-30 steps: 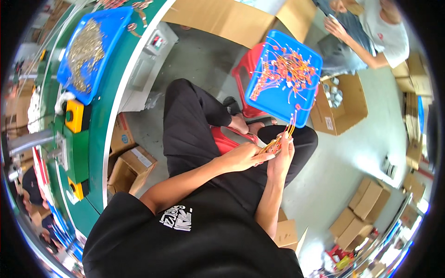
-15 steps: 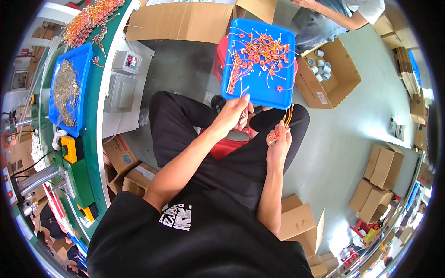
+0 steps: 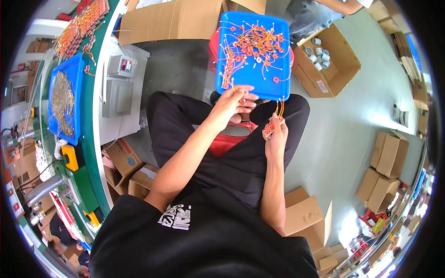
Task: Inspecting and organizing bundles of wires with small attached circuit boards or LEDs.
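Observation:
A blue tray [image 3: 259, 83] lies in front of me, heaped with small round red circuit boards [image 3: 257, 44] on orange and red wires with white tips. At its near left edge, my left hand [image 3: 230, 105] pinches a small red wired circuit board [image 3: 242, 100] between thumb and index finger. Its other fingers are spread, and they partly hide the piece. By the tray's near right corner, my right hand [image 3: 276, 134] is closed round several red circuit boards [image 3: 267, 131]. Their orange wires stick up past the fingertips.
A red stool [image 3: 214, 51] shows under the tray. On the left, a green bench [image 3: 95, 106] carries another blue tray [image 3: 79, 88] with small metal parts, plus rows of wired boards [image 3: 83, 30]. A carton [image 3: 345, 69] with grey cylinders stands right, near another person's arm [image 3: 340, 5].
My left hand has shifted slightly left and its fingers have spread more. The right hand keeps its boards. The whole view has shifted a little.

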The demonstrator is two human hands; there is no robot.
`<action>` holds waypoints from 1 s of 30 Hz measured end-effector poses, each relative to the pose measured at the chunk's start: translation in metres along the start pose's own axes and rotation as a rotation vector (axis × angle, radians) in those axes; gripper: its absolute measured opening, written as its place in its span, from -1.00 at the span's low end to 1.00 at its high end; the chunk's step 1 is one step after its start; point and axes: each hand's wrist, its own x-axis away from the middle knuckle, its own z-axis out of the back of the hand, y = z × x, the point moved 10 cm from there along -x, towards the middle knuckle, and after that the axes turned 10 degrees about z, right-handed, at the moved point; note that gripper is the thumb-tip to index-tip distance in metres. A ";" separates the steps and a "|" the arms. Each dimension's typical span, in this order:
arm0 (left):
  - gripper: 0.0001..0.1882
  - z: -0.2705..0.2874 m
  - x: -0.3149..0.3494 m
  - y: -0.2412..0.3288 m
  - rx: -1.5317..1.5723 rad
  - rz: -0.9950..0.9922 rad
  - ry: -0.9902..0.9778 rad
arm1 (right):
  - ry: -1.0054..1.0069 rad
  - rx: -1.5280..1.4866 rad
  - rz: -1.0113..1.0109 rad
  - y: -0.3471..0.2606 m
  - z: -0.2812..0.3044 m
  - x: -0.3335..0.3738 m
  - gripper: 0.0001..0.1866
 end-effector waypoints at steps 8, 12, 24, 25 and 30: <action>-0.38 -0.009 -0.050 0.049 -0.290 -0.105 0.309 | -0.020 0.005 -0.046 0.002 -0.002 0.003 -0.78; -0.56 -0.014 -0.028 -0.007 -0.423 -0.117 0.044 | -0.049 0.104 -0.029 -0.002 -0.012 0.008 -0.78; -0.73 0.041 0.041 -0.055 0.382 -0.008 0.057 | -0.423 0.740 0.287 -0.015 -0.070 0.027 -0.80; -0.70 0.043 0.046 -0.047 0.366 -0.030 0.089 | -0.414 0.827 0.415 -0.029 -0.076 0.023 -0.80; -0.69 0.054 0.060 -0.018 0.418 -0.142 0.098 | -0.434 0.968 0.236 -0.027 -0.096 -0.029 -0.74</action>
